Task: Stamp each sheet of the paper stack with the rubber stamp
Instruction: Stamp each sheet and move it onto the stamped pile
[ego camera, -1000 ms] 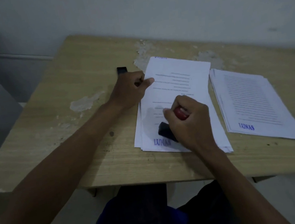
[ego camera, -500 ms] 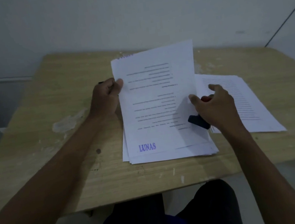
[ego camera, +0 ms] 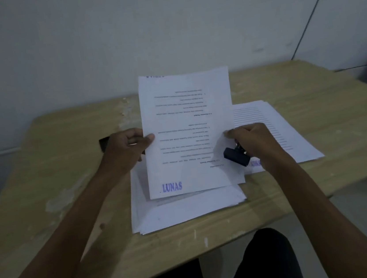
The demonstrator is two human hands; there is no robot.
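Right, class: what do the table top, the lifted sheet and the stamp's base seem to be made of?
Table top: pale wood or wood-look laminate, matt; straight grain lines, with whitish patches where the surface looks peeled.
Lifted sheet: thin white printed paper; it bends upward between the hands.
Stamp: base looks like black plastic or rubber, dull; too dim to tell which.

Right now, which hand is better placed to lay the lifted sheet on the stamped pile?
Right hand: it pinches the lifted sheet on the edge nearest the stamped pile, though also holding the rubber stamp.
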